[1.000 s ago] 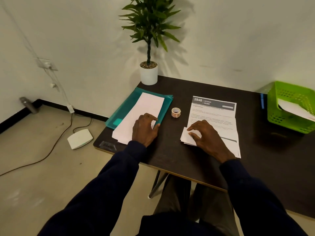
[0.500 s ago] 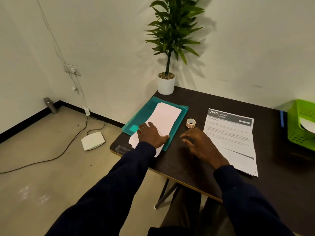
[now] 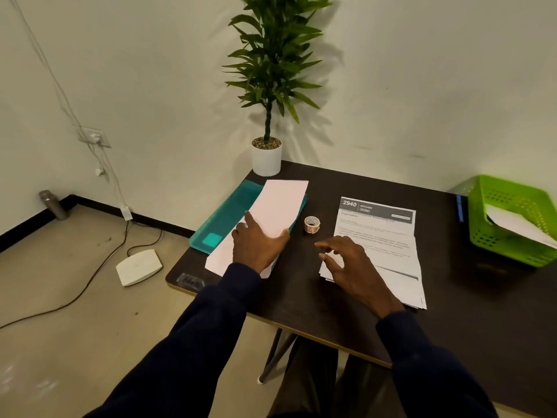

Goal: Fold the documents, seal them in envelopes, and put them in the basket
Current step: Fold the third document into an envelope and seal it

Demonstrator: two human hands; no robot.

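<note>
**Documents loose on the table: several ways to slip**

Finds the stack of printed white paper documents (image 3: 379, 245) lying flat on the dark rectangular table (image 3: 452, 297), header at the far end, near edges fanned unevenly, not yet folded. Shows the right hand (image 3: 352, 267) open over the stack's near left corner, fingers loosely curled and holding nothing; cannot tell whether the fingertips touch the paper. Shows the left hand (image 3: 259, 245) spread palm-down on the pile of long white envelopes (image 3: 271, 212), thumb at the pile's right edge — pressing rather than clasping, so far as can be told. Places that pile on the teal plastic folder (image 3: 229, 212), its near end overhanging the folder and reaching close to the table's near edge.

Risks, judged from this layout:

- Dragging several envelopes instead of one, since a flat palm moves whatever lies beneath it; could also push the pile's near end off the table.
- Lifting more than one sheet from the fanned stack, or skewing the rest, if the right fingers catch several corners at once.
- Knocking the small roll of stickers (image 3: 312, 225), which lies between envelopes and sheets — in the path of either hand, and likely to roll.
- Creasing crookedly if folding on top of the uneven stack.

Leaves the green plastic mesh basket (image 3: 512, 206) well apart at the table's far right, with one white envelope (image 3: 518, 224) inside.
</note>
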